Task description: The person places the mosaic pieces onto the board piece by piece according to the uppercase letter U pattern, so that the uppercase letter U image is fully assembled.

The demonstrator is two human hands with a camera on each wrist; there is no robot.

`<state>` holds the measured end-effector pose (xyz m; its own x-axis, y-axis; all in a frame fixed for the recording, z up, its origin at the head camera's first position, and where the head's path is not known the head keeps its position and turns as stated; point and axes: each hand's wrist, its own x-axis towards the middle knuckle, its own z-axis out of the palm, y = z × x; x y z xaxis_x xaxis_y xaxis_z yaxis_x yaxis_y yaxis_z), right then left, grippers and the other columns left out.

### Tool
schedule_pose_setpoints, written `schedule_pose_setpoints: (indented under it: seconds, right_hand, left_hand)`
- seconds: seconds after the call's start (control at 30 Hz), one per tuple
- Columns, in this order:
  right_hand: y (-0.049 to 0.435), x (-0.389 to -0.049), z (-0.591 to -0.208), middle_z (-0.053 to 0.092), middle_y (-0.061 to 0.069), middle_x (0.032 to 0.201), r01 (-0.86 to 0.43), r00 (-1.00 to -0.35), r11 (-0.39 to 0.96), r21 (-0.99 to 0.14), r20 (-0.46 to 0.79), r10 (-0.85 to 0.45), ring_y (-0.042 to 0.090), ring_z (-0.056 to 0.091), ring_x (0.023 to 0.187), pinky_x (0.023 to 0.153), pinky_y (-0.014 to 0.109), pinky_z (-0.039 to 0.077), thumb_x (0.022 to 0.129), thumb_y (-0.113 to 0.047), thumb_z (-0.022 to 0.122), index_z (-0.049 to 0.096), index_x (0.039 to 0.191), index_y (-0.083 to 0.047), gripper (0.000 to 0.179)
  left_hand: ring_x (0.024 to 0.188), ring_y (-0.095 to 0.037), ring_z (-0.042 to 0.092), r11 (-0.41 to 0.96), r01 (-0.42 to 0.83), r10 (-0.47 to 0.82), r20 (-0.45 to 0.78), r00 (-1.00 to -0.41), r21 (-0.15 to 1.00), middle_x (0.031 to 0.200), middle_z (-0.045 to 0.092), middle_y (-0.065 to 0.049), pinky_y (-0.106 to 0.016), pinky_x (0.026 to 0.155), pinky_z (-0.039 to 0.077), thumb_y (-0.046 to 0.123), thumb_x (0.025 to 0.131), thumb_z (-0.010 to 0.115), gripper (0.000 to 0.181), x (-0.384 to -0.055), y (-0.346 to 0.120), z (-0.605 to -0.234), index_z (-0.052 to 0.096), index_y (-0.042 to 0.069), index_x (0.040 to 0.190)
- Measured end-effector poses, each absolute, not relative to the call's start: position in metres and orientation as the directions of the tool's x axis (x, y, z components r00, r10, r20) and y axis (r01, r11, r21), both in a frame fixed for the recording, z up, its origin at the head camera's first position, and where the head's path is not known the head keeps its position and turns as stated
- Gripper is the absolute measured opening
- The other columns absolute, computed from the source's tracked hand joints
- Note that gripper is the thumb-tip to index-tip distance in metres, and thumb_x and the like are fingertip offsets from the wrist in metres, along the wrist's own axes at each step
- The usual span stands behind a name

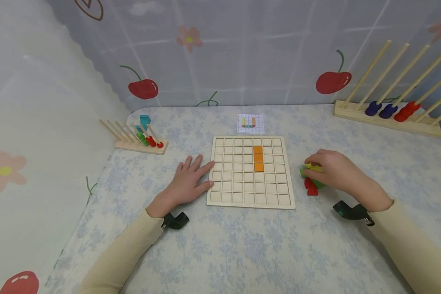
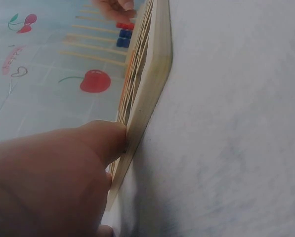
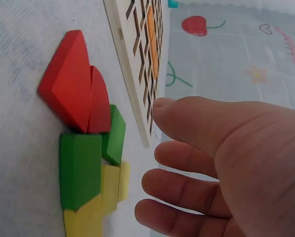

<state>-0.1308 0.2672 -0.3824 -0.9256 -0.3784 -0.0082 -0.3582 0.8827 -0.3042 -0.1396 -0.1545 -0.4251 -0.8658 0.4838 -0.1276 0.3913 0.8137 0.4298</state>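
A wooden grid board [image 1: 228, 197] lies on the table, with a column of 3 orange square pieces [image 1: 258, 158] set in its upper right part. My left hand [image 1: 187, 179] lies flat on the cloth, fingers spread; its thumb and index finger touch the board's left edge. To the right of the board, my right hand [image 1: 336, 169] hovers over a small cluster of pieces, fingers bent loosely with nothing between them. Two red pieces [image 3: 70, 84], green blocks [image 3: 80, 168] and yellow blocks [image 3: 110, 187] make up that cluster, partly covered by the hand in the head view.
A pattern card [image 1: 250, 123] lies just behind the board. At the back left stands a small peg rack [image 1: 141, 148] with beads, a teal piece [image 1: 145, 121] behind it. A larger peg rack [image 1: 386, 118] with blue and red beads occupies the back right.
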Motion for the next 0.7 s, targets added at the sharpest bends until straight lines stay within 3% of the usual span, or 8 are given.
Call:
schedule_pose_setpoints:
  seconds: [0.2,0.7]
  right_hand:
    - [0.274,-0.126,-0.382,0.070,0.010,0.092,-0.307,-0.942,0.903,-0.299,-0.041,-0.334,0.020,0.061,0.079,0.068,0.037,0.054,0.087,-0.025,0.082,0.075,0.110,0.004,0.037]
    - [0.281,-0.120,-0.386,0.070,0.010,0.091,-0.303,-0.943,0.911,-0.279,-0.052,-0.330,0.020,0.062,0.079,0.071,0.041,0.056,0.086,-0.022,0.082,0.074,0.110,0.005,0.036]
  left_hand:
    - [0.156,-0.052,0.004,0.816,0.389,0.482,-0.132,-0.866,0.428,0.170,0.015,-0.025,-0.073,0.120,0.009,0.039,0.104,0.055,0.064,-0.139,-0.155,-0.424,0.036,0.018,0.161]
    - [0.157,-0.051,0.004,0.819,0.389,0.478,-0.127,-0.869,0.422,0.170,0.016,-0.023,-0.072,0.121,0.009,0.042,0.104,0.055,0.064,-0.140,-0.154,-0.426,0.036,0.018,0.161]
